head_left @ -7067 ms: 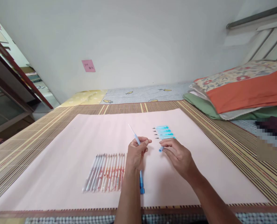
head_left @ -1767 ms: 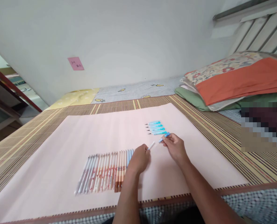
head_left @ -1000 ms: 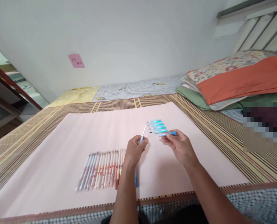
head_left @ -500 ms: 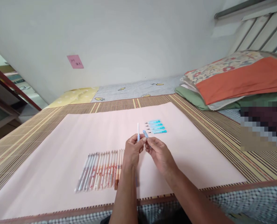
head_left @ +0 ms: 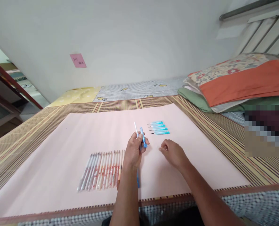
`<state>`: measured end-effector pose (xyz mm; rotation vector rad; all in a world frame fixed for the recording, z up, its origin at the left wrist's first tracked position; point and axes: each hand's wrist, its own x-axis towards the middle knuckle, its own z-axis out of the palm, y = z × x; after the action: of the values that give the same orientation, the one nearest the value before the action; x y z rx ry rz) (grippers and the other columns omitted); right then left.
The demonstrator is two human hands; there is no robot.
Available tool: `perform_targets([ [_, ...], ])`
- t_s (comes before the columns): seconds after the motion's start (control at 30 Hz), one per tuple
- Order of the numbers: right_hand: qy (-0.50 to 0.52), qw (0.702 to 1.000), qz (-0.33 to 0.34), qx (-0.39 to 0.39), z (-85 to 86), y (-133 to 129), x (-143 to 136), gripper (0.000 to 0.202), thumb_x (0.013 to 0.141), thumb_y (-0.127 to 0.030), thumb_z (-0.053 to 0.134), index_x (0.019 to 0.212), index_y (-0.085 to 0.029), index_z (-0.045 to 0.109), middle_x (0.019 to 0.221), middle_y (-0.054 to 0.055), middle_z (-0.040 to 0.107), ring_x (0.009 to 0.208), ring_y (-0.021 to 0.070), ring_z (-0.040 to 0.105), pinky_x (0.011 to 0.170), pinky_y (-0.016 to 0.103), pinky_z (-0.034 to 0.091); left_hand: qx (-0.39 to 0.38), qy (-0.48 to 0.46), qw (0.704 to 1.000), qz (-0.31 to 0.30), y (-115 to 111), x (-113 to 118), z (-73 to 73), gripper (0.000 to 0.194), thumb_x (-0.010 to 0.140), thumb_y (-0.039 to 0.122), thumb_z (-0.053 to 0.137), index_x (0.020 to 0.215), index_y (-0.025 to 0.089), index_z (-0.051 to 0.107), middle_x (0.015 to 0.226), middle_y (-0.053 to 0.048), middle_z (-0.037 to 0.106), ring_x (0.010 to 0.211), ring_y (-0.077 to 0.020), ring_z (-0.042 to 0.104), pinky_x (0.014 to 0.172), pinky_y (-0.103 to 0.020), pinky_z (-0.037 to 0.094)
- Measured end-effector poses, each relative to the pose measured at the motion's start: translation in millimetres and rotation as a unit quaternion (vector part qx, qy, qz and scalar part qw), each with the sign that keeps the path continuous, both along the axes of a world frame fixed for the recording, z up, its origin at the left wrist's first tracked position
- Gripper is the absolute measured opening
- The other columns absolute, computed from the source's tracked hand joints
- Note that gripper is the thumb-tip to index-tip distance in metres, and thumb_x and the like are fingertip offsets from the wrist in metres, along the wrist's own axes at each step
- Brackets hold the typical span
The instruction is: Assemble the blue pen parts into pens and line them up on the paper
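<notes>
cap (head_left: 143, 139) seemingly into closed left grip (head_left: 133, 149)

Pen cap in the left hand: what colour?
The cap is blue, paler at its far end; head view.

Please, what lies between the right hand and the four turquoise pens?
In the head view, only the pink sheet shows between the right hand and the turquoise pens.
</notes>
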<state>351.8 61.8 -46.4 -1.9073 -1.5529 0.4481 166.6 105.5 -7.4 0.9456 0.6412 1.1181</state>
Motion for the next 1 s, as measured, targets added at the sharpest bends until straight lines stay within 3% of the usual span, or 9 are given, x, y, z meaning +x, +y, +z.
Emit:
perform_targets([
  [0.13,-0.079,0.996,0.005,-0.028,1.1,1,-10,0.018,0.081,-0.012,0.058,0.066,-0.021,0.053,0.075,0.002,0.061,0.060,0.0141,0.052,0.056,0.027,0.032,0.014,0.021,0.999,-0.033,-1,0,0.0,0.038,0.085,0.047,0.070,0.102,0.016,0.056,0.069,0.001,0.062,0.049,-0.0052,0.032,0.048,-0.023,0.017],
  [0.23,-0.061,0.998,-0.004,-0.010,-0.7,3,-10,0.019,0.077,-0.009,0.057,0.064,-0.022,0.051,0.070,0.001,0.060,0.058,0.0145,0.052,0.055,0.028,0.033,0.021,0.037,0.997,-0.063,-1,-2,0.1,0.039,0.083,0.044,0.073,0.106,0.016,0.057,0.074,0.000,0.064,0.049,-0.0043,0.029,0.049,-0.024,0.015],
  [0.33,0.108,0.993,-0.021,0.040,-0.8,5,-5,0.012,0.078,-0.019,0.061,0.068,-0.022,0.056,0.065,0.000,0.063,0.058,0.0167,0.058,0.056,0.029,0.042,0.021,0.059,0.996,-0.071,-1,-2,0.1,0.042,0.080,0.044,0.075,0.107,0.016,0.059,0.075,0.000,0.064,0.051,-0.0055,0.032,0.050,-0.024,0.016],
  [0.43,0.311,0.944,-0.034,0.102,9.4,5,-3,0.014,0.078,-0.035,0.068,0.076,-0.021,0.063,0.066,0.001,0.067,0.059,0.0187,0.065,0.060,0.032,0.053,0.026,0.089,0.992,-0.083,-2,-1,0.0,0.043,0.079,0.047,0.075,0.106,0.016,0.063,0.074,-0.001,0.064,0.053,-0.0069,0.033,0.051,-0.024,0.018],
  [0.5,0.358,0.922,-0.027,0.145,22.8,3,-6,0.023,0.076,-0.041,0.074,0.083,-0.020,0.068,0.067,0.002,0.070,0.063,0.0200,0.068,0.065,0.035,0.057,0.034,0.111,0.989,-0.094,-2,-1,-0.4,0.043,0.079,0.049,0.074,0.105,0.016,0.066,0.073,-0.001,0.064,0.053,-0.0076,0.033,0.051,-0.025,0.019],
  [0.7,0.310,0.926,0.018,0.214,57.2,-10,-21,0.027,0.083,-0.047,0.071,0.092,-0.021,0.070,0.072,0.004,0.074,0.072,0.0218,0.072,0.076,0.039,0.060,0.073,0.141,0.979,-0.128,-4,0,-1.3,0.038,0.081,0.049,0.072,0.099,0.016,0.069,0.072,-0.002,0.064,0.059,-0.0103,0.039,0.054,-0.025,0.024],
  [1.0,0.201,0.949,0.046,0.240,53.1,-13,-17,0.017,0.094,-0.039,0.061,0.096,-0.024,0.070,0.084,0.003,0.071,0.073,0.0195,0.070,0.074,0.036,0.060,0.087,0.161,0.975,-0.125,-5,0,2.3,0.031,0.080,0.044,0.073,0.093,0.016,0.071,0.069,-0.002,0.063,0.062,-0.0130,0.046,0.061,-0.027,0.032],
])
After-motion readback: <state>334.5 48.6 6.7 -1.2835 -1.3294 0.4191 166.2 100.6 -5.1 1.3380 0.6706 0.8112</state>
